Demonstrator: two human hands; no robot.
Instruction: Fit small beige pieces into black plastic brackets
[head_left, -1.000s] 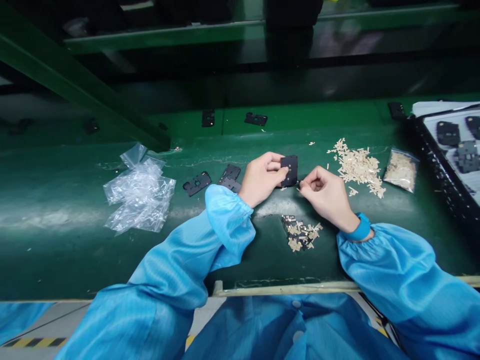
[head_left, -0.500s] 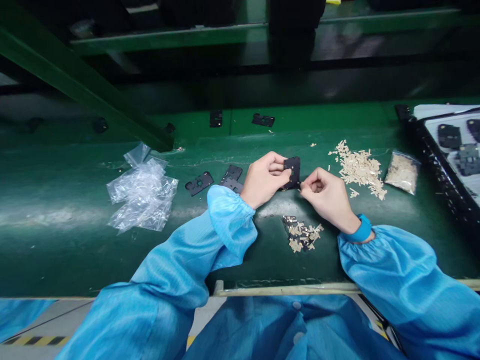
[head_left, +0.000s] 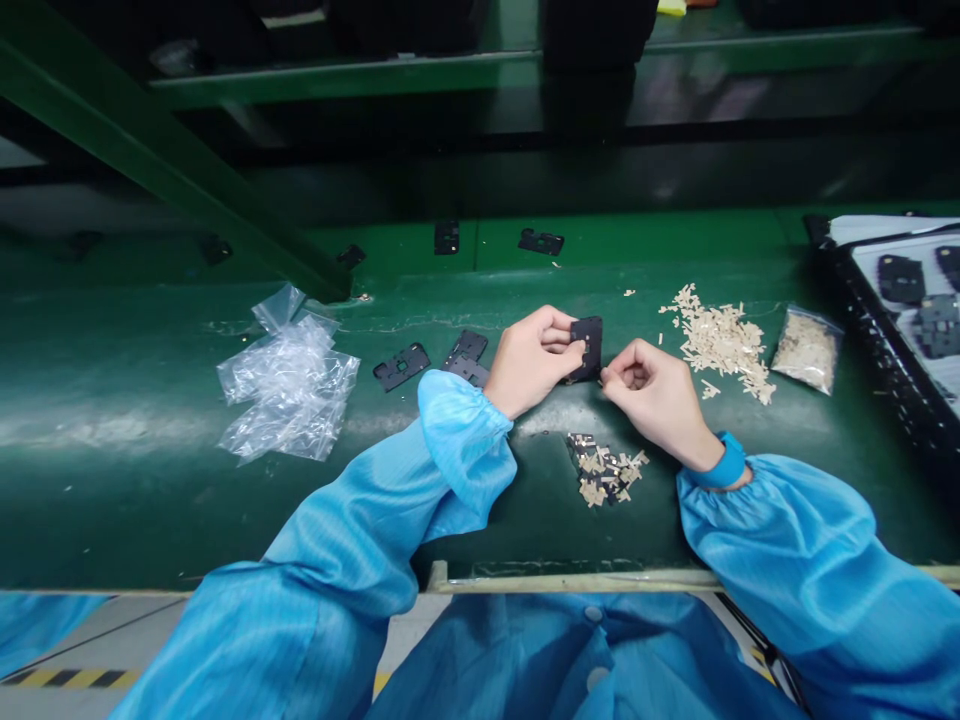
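My left hand (head_left: 534,358) grips a flat black plastic part (head_left: 590,345) upright between thumb and fingers. Close to that part's lower right edge, my right hand (head_left: 651,388) is pinched; whatever its fingertips hold is too small to name. Below the hands lies a pile of small beige and black pieces (head_left: 606,470). A larger heap of beige pieces (head_left: 724,340) spreads to the right of my right hand. More black parts (head_left: 401,367) rest left of my left hand, some partly behind it.
Clear plastic bags (head_left: 292,375) lie at the left. A filled bag (head_left: 808,348) and a black-rimmed tray (head_left: 870,330) with black parts are at the right. A green post (head_left: 187,160) slants across the upper left. Further black parts (head_left: 541,241) lie along the back.
The view has shifted slightly, so the back parts appear a little further right. Both hands keep nearly the same pose around the black part.
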